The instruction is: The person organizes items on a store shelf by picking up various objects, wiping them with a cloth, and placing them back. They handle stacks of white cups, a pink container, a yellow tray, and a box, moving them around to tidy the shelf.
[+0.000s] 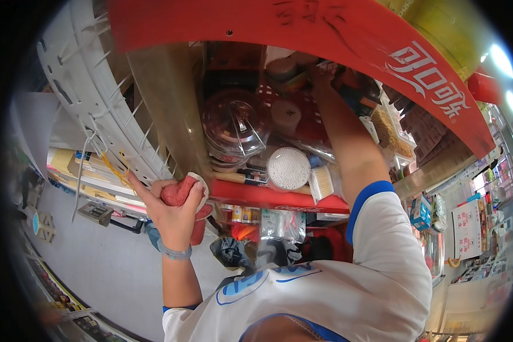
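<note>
My left hand (171, 213) grips a folded red cloth (177, 192) with a pale edge, in front of a shelf's upright post; its index finger points out towards the white rack. My right arm reaches deep into the red shelf, where my right hand (320, 75) is in shadow among dark packages at the back. What its fingers touch is unclear. On that shelf stand a clear-lidded round container (237, 122), a round tub of cotton swabs (288, 169), a bag of small sticks (321, 184) and a white round lid (285, 114). A wooden-handled tool (233, 176) lies along the front.
A red Coca-Cola header board (299, 25) arches over the shelf opening. The white perforated rack (94, 94) with protruding wire prongs stands at left, a metal hook (82, 175) hanging from it. Bagged goods (282, 224) fill the lower shelf. A small stool (43, 226) stands on the floor.
</note>
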{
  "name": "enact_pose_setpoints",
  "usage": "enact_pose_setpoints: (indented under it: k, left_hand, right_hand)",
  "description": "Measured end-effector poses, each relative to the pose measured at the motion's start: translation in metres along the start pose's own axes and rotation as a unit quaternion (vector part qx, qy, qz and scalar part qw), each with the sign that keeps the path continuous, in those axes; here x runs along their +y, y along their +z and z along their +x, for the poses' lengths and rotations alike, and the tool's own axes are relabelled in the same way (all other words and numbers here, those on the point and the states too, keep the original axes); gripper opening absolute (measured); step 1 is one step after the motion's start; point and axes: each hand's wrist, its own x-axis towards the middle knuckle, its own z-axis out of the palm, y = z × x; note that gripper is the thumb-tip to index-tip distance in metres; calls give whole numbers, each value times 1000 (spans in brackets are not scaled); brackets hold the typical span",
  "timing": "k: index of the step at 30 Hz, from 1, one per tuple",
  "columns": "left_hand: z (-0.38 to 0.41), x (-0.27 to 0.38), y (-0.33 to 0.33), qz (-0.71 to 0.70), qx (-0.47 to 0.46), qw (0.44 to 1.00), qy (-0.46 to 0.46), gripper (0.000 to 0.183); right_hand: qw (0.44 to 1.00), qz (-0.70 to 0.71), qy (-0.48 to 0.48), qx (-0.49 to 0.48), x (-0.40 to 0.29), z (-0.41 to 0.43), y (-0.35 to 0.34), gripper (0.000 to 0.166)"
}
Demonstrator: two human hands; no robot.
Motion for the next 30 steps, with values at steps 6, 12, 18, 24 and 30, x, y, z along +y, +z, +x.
enact_pose_setpoints:
  k: [6,12,18,24,30]
  left_hand:
    - [1,-3,4,10,14,999,30,103]
    - [1,-2,5,33,24,998,41,104]
    - [1,-2,6,30,29,999,29,104]
    - [2,-3,4,36,29,999,25,105]
    - [2,-7,4,40,25,998,33,106]
  right_hand:
    - [1000,-9,-4,-11,-6,10,2,57]
    - [1000,-12,-8,-24,-12,25,2,56]
    - [999,-17,-16,-36,-19,32,13,54]
    - [998,-20,-20,-49,-26,35,23,53]
    - [998,-22,-24,-56,-23,33,29,52]
